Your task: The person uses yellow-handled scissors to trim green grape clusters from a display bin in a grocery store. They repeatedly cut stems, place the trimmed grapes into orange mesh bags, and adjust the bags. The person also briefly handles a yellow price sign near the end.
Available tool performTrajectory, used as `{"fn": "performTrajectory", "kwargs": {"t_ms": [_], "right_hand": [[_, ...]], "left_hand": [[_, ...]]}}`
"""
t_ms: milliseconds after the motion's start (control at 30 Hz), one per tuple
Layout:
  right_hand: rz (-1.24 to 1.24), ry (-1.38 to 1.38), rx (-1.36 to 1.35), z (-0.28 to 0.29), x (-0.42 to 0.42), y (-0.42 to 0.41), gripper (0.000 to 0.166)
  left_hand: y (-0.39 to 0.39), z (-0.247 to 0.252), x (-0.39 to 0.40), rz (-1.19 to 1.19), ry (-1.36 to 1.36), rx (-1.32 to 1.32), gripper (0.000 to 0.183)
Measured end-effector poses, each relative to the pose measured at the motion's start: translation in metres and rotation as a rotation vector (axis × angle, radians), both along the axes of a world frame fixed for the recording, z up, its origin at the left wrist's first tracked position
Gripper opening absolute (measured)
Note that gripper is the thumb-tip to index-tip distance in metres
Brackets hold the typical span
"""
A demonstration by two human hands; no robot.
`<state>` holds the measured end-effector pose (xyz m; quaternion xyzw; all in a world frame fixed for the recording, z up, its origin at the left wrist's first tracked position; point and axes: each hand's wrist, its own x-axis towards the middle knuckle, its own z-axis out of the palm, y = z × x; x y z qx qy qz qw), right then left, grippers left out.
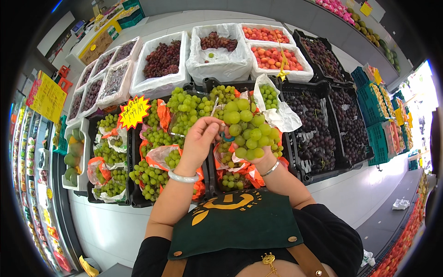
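My right hand [263, 157] holds up a bunch of green grapes [251, 133] from below, and the fruit hides most of its fingers. Close beside the bunch, my left hand [203, 138] is closed on a pair of scissors. A blue finger loop [227, 139] and a thin metal blade [215, 106] of the scissors show; the rest is covered. Behind the left hand, a clear plastic tray [176, 128] of green grapes rests on the crates. More green grapes [148, 178] lie below in black crates, some in orange and white paper wraps [161, 155].
White foam boxes of red grapes [162, 59] and orange-red fruit [277, 59] line the back. Black crates [311, 131] of dark grapes stand at right, green crates [379, 138] beyond. A yellow star-shaped sign [134, 111] with writing sticks up at left, near a box of mangoes [75, 149].
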<state>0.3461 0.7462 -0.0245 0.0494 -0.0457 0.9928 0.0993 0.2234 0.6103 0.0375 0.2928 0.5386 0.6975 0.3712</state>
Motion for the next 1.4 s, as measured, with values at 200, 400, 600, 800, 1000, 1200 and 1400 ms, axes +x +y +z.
{"fn": "performTrajectory", "kwargs": {"t_ms": [200, 400, 600, 800, 1000, 1200, 1400], "right_hand": [[-0.038, 0.071, -0.024, 0.019, 0.005, 0.001, 0.062], [-0.154, -0.123, 0.105, 0.000, 0.041, 0.039, 0.062], [-0.125, -0.424, 0.170, -0.018, 0.108, 0.061, 0.065], [0.051, -0.659, 0.226, -0.026, 0.138, 0.068, 0.060], [0.206, -0.697, 0.421, -0.065, 0.137, 0.078, 0.060], [0.329, -0.826, 0.595, -0.080, 0.133, 0.081, 0.058], [0.191, -0.942, 0.956, -0.057, 0.141, 0.091, 0.052]], "left_hand": [[-0.005, -0.018, -0.012, 0.143, -0.138, -0.009, 0.013], [-0.009, -0.019, -0.006, -0.019, -0.154, -0.127, 0.017], [0.022, -0.027, 0.017, -0.304, 0.009, -0.287, 0.024], [0.050, -0.059, 0.051, -0.534, -0.068, -0.448, 0.036], [0.062, -0.077, 0.077, -0.583, 0.066, -0.473, 0.026], [0.056, -0.070, 0.094, -0.515, 0.947, -0.530, 0.016], [0.066, -0.081, 0.105, -0.565, 0.973, -0.603, 0.018]]}}
